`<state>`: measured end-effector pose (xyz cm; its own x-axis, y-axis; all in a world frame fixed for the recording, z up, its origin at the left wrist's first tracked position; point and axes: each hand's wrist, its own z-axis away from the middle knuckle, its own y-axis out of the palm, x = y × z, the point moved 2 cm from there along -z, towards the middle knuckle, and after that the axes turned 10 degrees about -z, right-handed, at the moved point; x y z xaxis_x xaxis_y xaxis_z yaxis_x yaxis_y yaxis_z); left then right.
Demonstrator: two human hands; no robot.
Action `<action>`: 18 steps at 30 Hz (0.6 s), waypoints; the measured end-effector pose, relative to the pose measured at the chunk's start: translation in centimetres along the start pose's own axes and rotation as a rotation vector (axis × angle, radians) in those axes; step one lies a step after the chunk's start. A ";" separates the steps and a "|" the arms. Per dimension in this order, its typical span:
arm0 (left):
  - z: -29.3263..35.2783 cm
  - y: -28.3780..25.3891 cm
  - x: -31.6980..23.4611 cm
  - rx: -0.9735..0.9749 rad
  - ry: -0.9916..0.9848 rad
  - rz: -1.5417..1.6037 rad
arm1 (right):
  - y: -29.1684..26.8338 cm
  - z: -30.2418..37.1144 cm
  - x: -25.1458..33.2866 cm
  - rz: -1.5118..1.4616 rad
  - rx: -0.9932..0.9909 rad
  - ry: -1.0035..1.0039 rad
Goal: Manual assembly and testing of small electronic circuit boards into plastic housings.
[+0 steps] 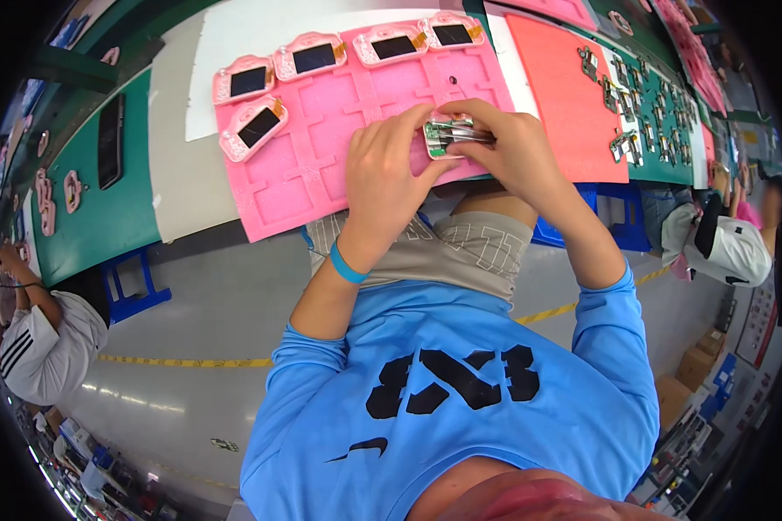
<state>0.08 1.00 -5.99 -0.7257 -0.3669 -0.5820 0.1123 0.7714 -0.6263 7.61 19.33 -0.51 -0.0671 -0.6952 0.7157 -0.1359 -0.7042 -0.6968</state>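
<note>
A small pink casing with a green circuit board [439, 148] inside is held over the near edge of a pink foam tray [274, 201]. My left hand [384, 161] is closed on its left side, thumb and fingertips at the casing's edge. From the other side my right hand [513, 148] closes in, thumb and forefinger bent around slim metal tweezers [471, 135] lying across the board. Their tips cannot be made out. Several pink casings with dark screens, such as one near the tray's left edge [259, 128], rest in the far and left parts of the tray.
Right of the tray lies a red sheet [565, 113], with several small circuit boards [626, 146] on and beyond it. A black flat device [111, 141] rests on the green mat at left. Blue stools [137, 285] stand below the table edge. Other people sit at both sides.
</note>
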 end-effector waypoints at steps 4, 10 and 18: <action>0.0 -0.8 0.4 0.010 -0.033 -0.007 | -2.4 0.8 -1.8 -0.542 -0.148 0.068; -0.8 -7.2 -0.2 0.048 -0.268 0.337 | -0.6 3.4 -4.3 -0.219 -0.168 0.139; -18.3 -18.7 22.0 0.006 -0.272 -0.087 | -0.4 3.1 -5.1 -0.267 -0.208 0.165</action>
<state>-30.43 -11.97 2.45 -0.5242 -0.5579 -0.6434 0.0621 0.7285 -0.6822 11.10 22.75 -4.04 -0.1578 -0.4464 0.8808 -0.3667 -0.8017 -0.4720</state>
